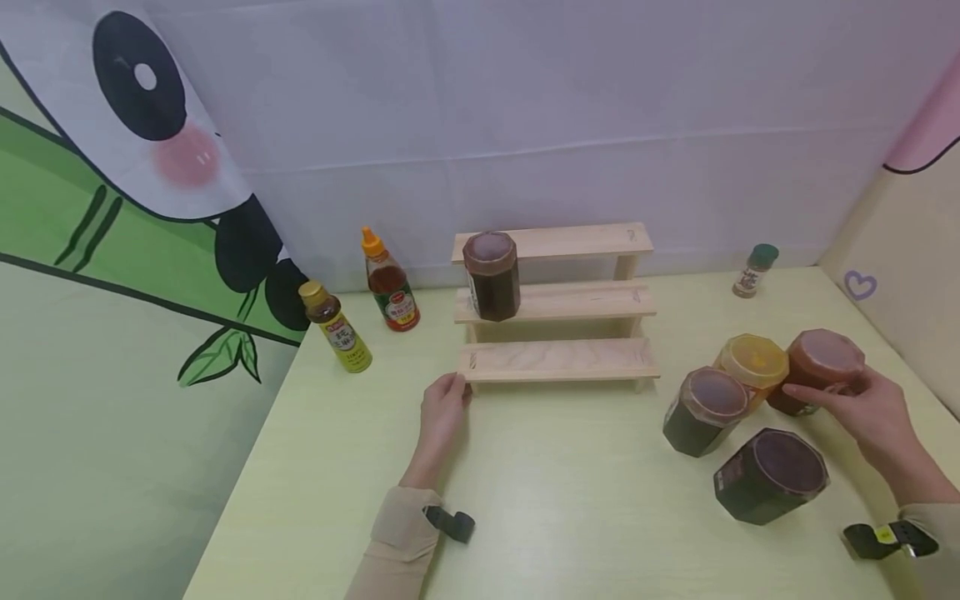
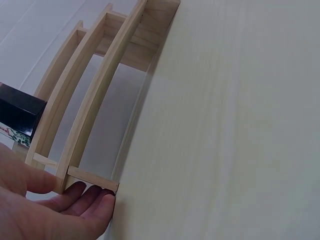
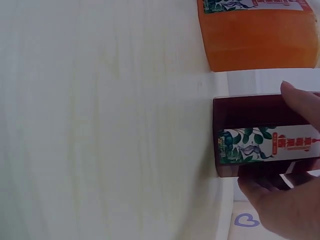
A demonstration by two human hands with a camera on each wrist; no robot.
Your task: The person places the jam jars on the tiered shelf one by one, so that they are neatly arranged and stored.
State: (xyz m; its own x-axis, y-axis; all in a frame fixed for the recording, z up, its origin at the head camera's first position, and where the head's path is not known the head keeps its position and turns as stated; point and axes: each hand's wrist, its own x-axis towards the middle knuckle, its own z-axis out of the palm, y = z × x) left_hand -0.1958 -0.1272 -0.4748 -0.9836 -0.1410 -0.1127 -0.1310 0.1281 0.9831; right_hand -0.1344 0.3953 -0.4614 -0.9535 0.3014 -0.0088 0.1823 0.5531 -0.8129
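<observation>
My left hand (image 1: 442, 410) pinches the front left corner of a three-step wooden shelf (image 1: 558, 360); in the left wrist view the thumb is on the step's edge and fingers (image 2: 82, 202) curl beneath. A dark jar (image 1: 492, 283) stands at the left of the middle step. My right hand (image 1: 877, 412) grips a dark red jar (image 1: 813, 362) on the table, thumb on one side and fingers on the other. Its label (image 3: 270, 145) shows in the right wrist view. Beside it is a yellow-orange jar (image 1: 752, 362).
Two more dark jars, one nearer the shelf (image 1: 705, 412) and one in front (image 1: 772, 477), stand close by. A green-capped shaker (image 1: 754, 271) is at the back right. Left of the shelf are an orange-capped sauce bottle (image 1: 393, 292) and a yellow-capped bottle (image 1: 337, 329).
</observation>
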